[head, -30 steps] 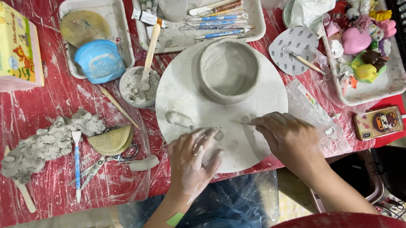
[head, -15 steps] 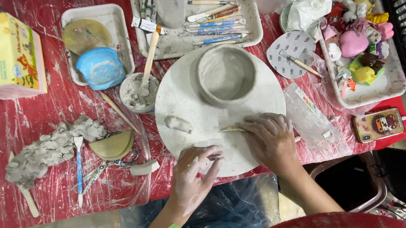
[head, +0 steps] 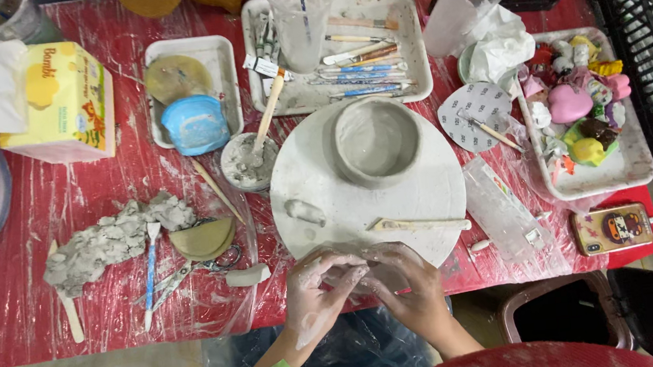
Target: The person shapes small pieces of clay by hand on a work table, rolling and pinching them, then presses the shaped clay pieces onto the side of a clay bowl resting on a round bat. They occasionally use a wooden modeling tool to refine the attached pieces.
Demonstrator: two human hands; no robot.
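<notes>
At the near edge of the round white board (head: 320, 200), both hands meet, fingers curled in toward each other over a small grey lump of clay (head: 367, 271) that they pinch between them; most of the lump is hidden, so its shape is hard to make out. The left hand (head: 317, 292) is smeared with pale slip, fingertips pressed to the clay, and the right hand (head: 408, 287) cups it from the other side, closed around it rather than spread. Just beyond the knuckles a wooden modelling tool (head: 418, 223) lies flat on the board, and farther back sits a grey clay bowl (head: 377, 140), upright. Left of the board, on the red plastic-covered table (head: 20, 317), rests a heap of clay scraps (head: 112, 240), with a small cup of slip (head: 249, 163) near the board's rim.
</notes>
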